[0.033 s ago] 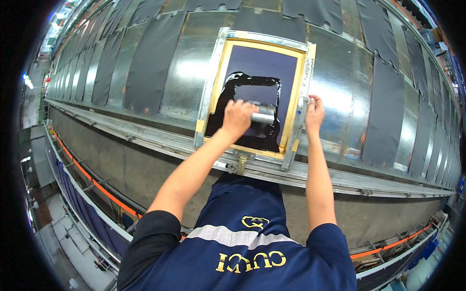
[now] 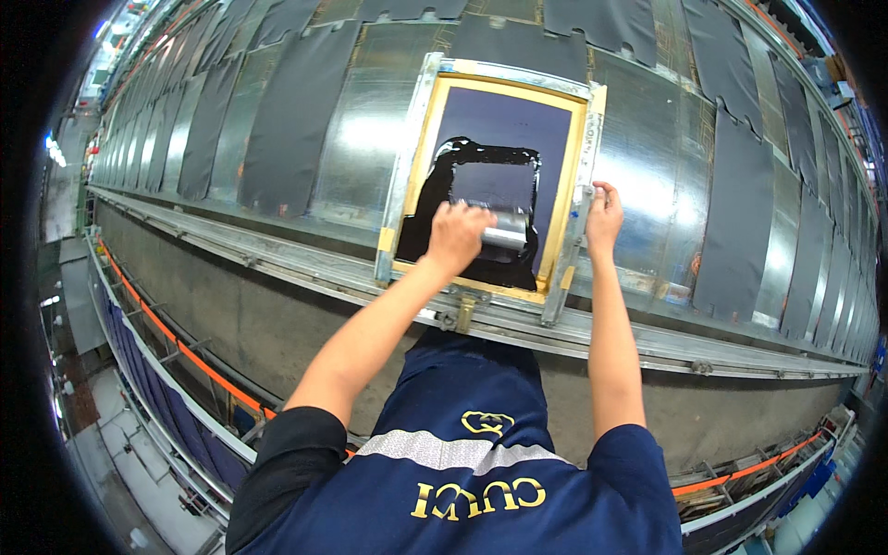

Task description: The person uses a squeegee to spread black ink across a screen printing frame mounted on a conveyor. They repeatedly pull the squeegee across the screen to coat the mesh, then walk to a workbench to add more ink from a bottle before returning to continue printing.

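Note:
My left hand (image 2: 455,231) is closed on a wide metal squeegee (image 2: 507,231) over a screen printing frame (image 2: 416,157) with metal sides and yellow inner edges. Thick glossy black ink (image 2: 499,273) lies in a ring and pool on the screen's dark purple-grey mesh (image 2: 504,116), around a thinner smeared rectangle. At the frame's right side, my right hand (image 2: 603,211) has its fingers curled on the metal edge.
The frame rests on a long bench of shiny metal plates (image 2: 638,185) and dark grey sheets (image 2: 277,129). A metal rail (image 2: 703,365) runs along the near edge, above a concrete-coloured strip. Orange-edged railings (image 2: 185,342) stand at both lower sides.
My left hand and the squeegee have moved a little toward me, down in the picture. My right hand stays at the frame's edge.

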